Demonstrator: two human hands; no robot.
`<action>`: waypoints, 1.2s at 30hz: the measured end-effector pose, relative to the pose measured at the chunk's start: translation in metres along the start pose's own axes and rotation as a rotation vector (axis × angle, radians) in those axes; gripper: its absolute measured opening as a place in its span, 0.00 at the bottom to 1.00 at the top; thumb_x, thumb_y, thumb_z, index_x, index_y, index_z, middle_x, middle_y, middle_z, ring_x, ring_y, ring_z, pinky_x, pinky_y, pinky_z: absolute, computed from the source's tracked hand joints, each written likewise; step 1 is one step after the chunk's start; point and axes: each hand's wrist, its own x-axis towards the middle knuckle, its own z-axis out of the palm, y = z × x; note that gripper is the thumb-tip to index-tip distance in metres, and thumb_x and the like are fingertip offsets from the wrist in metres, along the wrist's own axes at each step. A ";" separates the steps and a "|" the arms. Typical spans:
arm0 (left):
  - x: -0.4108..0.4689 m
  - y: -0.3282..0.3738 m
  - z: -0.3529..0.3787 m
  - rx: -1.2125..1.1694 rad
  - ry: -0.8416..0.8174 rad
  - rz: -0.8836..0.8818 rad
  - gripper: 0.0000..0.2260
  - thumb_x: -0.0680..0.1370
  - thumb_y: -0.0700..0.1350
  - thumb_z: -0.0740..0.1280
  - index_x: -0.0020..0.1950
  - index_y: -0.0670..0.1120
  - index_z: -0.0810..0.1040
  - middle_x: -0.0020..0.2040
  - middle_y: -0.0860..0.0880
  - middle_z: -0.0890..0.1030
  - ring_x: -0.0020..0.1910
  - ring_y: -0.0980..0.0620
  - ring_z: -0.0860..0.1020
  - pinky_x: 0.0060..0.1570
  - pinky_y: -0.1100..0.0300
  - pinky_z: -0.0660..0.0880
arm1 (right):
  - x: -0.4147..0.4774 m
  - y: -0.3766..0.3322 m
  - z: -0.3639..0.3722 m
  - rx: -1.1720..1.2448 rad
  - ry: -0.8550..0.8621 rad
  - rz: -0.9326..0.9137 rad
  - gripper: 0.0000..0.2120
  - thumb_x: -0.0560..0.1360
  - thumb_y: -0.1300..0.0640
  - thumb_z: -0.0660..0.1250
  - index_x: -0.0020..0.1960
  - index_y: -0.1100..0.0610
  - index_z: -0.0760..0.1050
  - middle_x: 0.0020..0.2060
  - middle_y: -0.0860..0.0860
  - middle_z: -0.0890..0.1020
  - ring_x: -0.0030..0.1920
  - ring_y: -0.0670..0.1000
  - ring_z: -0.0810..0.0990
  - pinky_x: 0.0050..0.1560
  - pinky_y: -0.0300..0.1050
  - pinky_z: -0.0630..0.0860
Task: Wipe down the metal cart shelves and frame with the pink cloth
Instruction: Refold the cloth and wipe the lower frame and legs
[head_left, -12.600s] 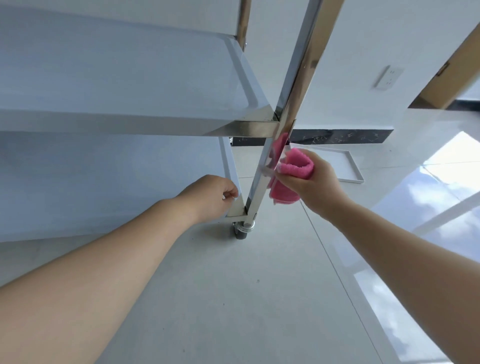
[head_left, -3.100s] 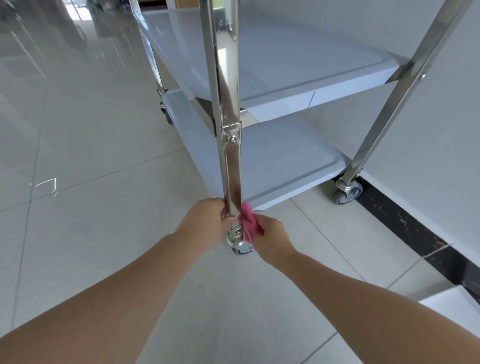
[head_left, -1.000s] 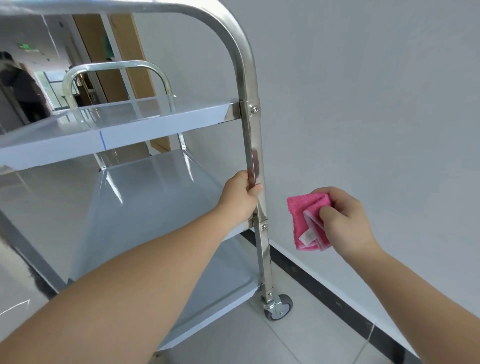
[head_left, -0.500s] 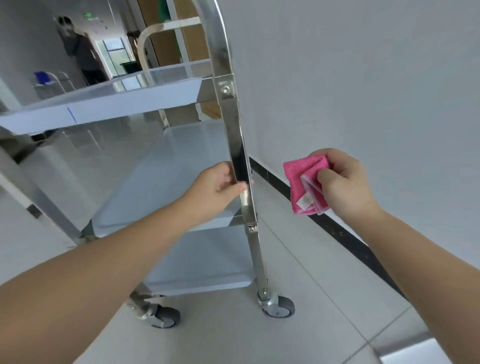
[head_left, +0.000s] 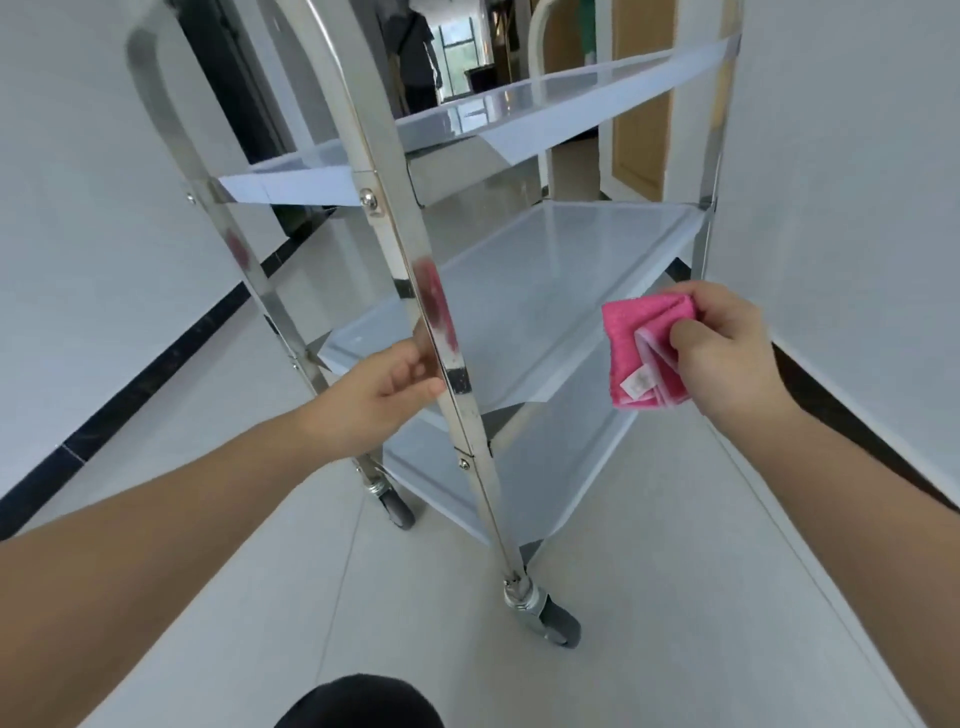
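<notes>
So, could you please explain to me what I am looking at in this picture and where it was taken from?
There is no machine here. These are a person's two bare arms, seen from a wide-angle camera worn on the head, looking forward and down. In front stands a metal cart with three shelves on caster wheels, on a tiled floor. The left hand grips the cart's near upright post. The right hand pinches a folded pink cloth, held in the air to the right of the post and not touching the cart. The pink smear on the post looks like the cloth's reflection in the shiny metal.
</notes>
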 end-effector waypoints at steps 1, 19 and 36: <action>-0.004 -0.005 -0.004 -0.006 0.014 -0.002 0.14 0.80 0.36 0.58 0.66 0.42 0.69 0.61 0.44 0.77 0.62 0.53 0.75 0.63 0.62 0.70 | 0.003 0.001 0.010 0.020 -0.013 0.009 0.16 0.73 0.72 0.55 0.48 0.56 0.77 0.38 0.48 0.79 0.35 0.41 0.77 0.35 0.34 0.74; 0.101 0.016 0.123 -0.041 0.139 -0.153 0.22 0.75 0.51 0.66 0.65 0.43 0.71 0.53 0.49 0.79 0.48 0.53 0.79 0.52 0.61 0.74 | 0.024 0.051 -0.010 0.122 -0.066 0.086 0.20 0.73 0.74 0.55 0.44 0.52 0.76 0.33 0.45 0.79 0.32 0.41 0.76 0.32 0.33 0.74; 0.235 0.053 0.172 0.104 0.062 -0.072 0.04 0.78 0.43 0.65 0.51 0.48 0.78 0.46 0.55 0.78 0.45 0.53 0.78 0.53 0.59 0.75 | 0.101 0.046 -0.132 -0.154 -0.301 0.274 0.05 0.77 0.67 0.64 0.48 0.58 0.74 0.38 0.52 0.84 0.41 0.53 0.85 0.45 0.50 0.81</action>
